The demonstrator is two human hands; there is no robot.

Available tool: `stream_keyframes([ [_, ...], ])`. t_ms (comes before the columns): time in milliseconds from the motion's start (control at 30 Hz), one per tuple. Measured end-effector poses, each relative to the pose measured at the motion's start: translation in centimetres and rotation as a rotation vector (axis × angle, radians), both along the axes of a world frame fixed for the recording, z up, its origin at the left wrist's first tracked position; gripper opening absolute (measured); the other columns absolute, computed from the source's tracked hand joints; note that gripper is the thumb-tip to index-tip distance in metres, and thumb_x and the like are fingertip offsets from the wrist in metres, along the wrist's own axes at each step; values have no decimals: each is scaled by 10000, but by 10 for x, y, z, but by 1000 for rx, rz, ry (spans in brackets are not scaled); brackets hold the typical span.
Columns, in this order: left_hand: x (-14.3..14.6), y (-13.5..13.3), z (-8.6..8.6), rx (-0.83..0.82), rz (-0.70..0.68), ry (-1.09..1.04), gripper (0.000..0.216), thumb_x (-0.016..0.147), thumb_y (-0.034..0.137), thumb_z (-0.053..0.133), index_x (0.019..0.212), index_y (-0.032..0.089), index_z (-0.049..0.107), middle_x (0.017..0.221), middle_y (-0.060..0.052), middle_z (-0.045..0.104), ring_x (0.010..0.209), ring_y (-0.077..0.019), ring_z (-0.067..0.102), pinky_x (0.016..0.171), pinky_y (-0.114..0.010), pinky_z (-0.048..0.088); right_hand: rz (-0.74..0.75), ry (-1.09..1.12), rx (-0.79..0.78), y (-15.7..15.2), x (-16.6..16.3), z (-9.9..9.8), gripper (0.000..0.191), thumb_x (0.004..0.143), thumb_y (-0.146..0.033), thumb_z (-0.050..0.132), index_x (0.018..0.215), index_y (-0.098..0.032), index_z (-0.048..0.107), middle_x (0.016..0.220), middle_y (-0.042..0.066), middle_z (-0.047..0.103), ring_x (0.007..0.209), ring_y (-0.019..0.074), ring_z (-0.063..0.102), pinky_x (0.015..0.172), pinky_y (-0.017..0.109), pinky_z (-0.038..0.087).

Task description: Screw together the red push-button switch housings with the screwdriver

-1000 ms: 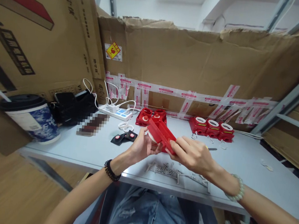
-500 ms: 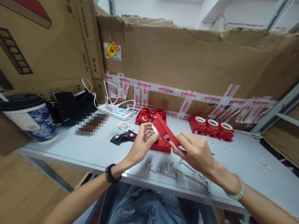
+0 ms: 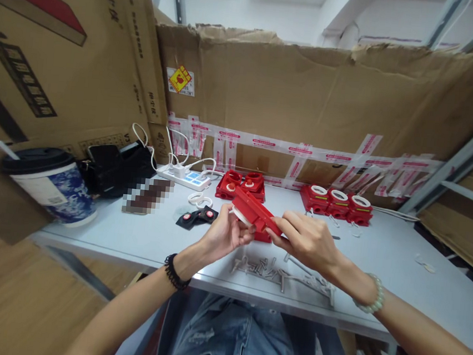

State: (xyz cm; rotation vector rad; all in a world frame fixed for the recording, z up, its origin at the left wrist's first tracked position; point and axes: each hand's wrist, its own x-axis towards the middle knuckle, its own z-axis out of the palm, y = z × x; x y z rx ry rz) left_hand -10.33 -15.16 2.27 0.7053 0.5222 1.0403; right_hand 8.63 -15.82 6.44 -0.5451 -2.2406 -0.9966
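A red housing is up off the table in front of the person, tilted so that it slopes down toward the right, with a white round part showing along its lower left side. The left hand has its thumb up at the white part's edge and its fingers curled in below, pinching there, though I can't make out from here how firmly. The right hand grips the housing's lower right end between thumb and bent fingers. Just below, partly covered by the housing, another red piece rests on the table. Nearer the table's front edge lies a scatter of metal screws, with a T-shaped metal tool among them. Left of the hands are two black pieces bearing red-and-white discs, and behind those, loose white rings. Farther back sit a couple of red units beside a white power strip; over to the right, three red units topped with white rings stand in a row. A lidded cup stands at the far left.
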Motion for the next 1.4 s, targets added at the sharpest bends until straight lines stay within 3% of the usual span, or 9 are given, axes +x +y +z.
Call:
stream_keyframes([
  [100, 3, -3, -3, 242, 273, 158, 389, 790, 520, 493, 1001, 195, 474, 849, -27, 581, 697, -144, 594, 630, -252, 471, -16, 64, -65, 1, -1, 1, 286, 913, -279, 453, 686, -150, 571, 578, -11, 504, 497, 84, 399, 453, 238, 264],
  [200, 5, -7, -8, 546, 588, 379, 512, 682, 319, 704, 1081, 251, 389, 1083, -21, 509, 887, -132, 582, 785, -258, 467, -6, 128, -130, 3, 0, 1, 294, 906, -286, 466, 669, -140, 558, 577, -11, 489, 482, 79, 367, 443, 223, 275],
  [267, 5, -8, -10, 683, 652, 499, 549, 654, 217, 732, 1069, 252, 375, 1111, -25, 490, 938, -135, 570, 849, -272, 453, -6, 153, -168, 3, 0, 0, 290, 904, -282, 468, 665, -140, 551, 581, -12, 480, 477, 75, 356, 440, 215, 279],
  [433, 2, 1, -12, 759, 620, 532, 458, 685, 196, 702, 1019, 232, 390, 1000, -8, 521, 866, -127, 597, 841, -275, 463, -21, 177, -215, 2, -1, -1, 295, 910, -300, 450, 683, -149, 560, 585, -12, 486, 476, 77, 364, 443, 212, 282],
  [733, -18, 19, -9, 385, 378, 364, 335, 760, 486, 507, 862, 167, 494, 759, -29, 604, 698, -145, 608, 683, -263, 473, -55, 121, -105, 6, 2, 0, 297, 899, -297, 480, 663, -137, 562, 571, -5, 499, 471, 77, 381, 437, 228, 265],
  [900, -81, 63, -13, 704, 721, 1258, 426, 733, 448, 584, 1061, 178, 544, 917, -71, 607, 875, -224, 560, 828, -370, 433, -85, 164, -151, 12, 9, -3, 300, 908, -312, 458, 672, -152, 551, 585, -10, 491, 479, 78, 388, 448, 229, 264],
  [1067, -125, 95, -31, 676, 585, 1893, 495, 765, 434, 546, 1197, 195, 556, 1057, -152, 591, 1086, -372, 468, 900, -542, 350, -82, 174, -189, 11, 11, -3, 319, 921, -321, 426, 678, -155, 550, 589, -11, 492, 470, 76, 371, 445, 227, 256],
  [1267, -98, 67, -17, 1014, 520, 1542, 487, 851, 420, 481, 1291, 213, 452, 1243, -116, 500, 1160, -271, 459, 992, -444, 359, -39, 200, -337, 9, 3, -2, 292, 917, -318, 432, 722, -150, 571, 621, -2, 518, 489, 84, 377, 461, 228, 277],
  [1400, -63, 32, 3, 1315, 364, 1227, 828, 756, 406, 649, 1429, 270, 186, 1440, -134, 307, 1298, -281, 347, 1027, -436, 355, 12, 241, -564, 6, -6, 4, 287, 912, -335, 437, 723, -157, 557, 624, -5, 533, 500, 83, 387, 488, 228, 302],
])
